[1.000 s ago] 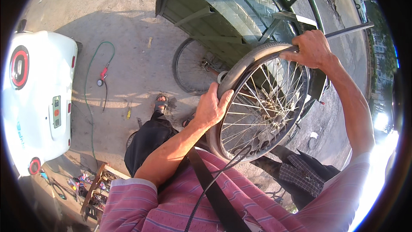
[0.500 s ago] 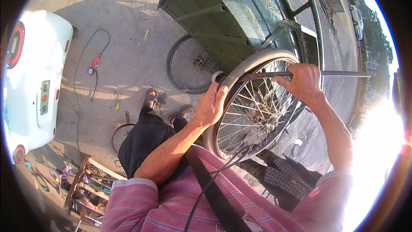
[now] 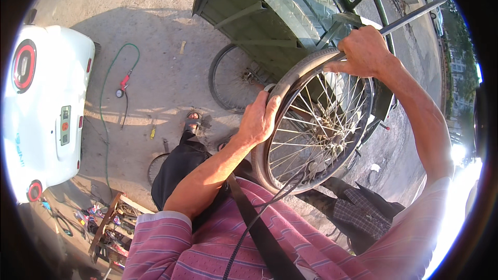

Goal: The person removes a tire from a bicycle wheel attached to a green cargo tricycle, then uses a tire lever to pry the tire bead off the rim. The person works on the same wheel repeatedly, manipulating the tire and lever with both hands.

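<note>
A spoked wheel [image 3: 332,135] is standing just in front of a pink striped shirt [image 3: 259,233], beside a dark green metal cart [image 3: 259,26]. Its tyre [image 3: 262,168] is being gripped at the left by the left hand [image 3: 257,117], the thumb lying on the rubber and the other fingers being partly hidden. At the wheel's upper edge, a long metal bar [image 3: 415,16] is being clasped by the right hand [image 3: 364,52]; its outer end is pointing up and to the right, while the place of its inner end cannot be told. A second wheel [image 3: 247,77] is showing beside the cart. Farther left, a green hose [image 3: 102,93] and a red-handled gauge [image 3: 120,93] are lying on the ground, near a white car [image 3: 46,140].
</note>
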{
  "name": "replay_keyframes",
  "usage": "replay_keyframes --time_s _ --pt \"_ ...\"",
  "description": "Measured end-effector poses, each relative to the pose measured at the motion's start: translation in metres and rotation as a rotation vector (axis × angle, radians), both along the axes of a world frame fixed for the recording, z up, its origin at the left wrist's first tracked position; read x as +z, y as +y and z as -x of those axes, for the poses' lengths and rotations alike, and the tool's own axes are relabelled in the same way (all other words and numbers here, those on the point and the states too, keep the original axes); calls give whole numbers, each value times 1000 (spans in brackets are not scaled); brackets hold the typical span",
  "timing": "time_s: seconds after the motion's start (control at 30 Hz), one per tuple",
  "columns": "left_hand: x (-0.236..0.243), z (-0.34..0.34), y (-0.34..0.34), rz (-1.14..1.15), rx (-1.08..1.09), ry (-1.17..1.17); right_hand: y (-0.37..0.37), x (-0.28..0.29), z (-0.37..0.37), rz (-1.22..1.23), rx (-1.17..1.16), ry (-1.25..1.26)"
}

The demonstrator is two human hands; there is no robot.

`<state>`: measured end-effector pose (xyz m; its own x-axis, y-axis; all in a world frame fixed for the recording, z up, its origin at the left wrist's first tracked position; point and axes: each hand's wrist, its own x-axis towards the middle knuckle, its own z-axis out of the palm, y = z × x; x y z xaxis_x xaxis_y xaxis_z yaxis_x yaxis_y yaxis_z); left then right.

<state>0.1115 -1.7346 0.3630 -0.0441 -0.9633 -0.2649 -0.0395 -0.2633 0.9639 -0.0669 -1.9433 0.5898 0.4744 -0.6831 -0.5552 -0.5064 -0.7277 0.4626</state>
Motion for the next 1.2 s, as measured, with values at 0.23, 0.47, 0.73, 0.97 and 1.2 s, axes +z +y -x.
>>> replay_keyframes --time_s 0.23,0.47,0.73,0.97,1.2 --pt "-7 1 12 27 19 70 -22 -8 -31 -144 -27 93" --pt "-5 3 10 -4 17 82 10 -2 -13 -39 -97 86" --pt "3 4 -44 30 -88 11 57 -10 55 224 -333 -286" --pt "6 11 40 -32 93 -58 45 -13 69 227 -336 -295" --pt "-16 5 44 -53 48 -61 6 -4 41 83 -183 -84"
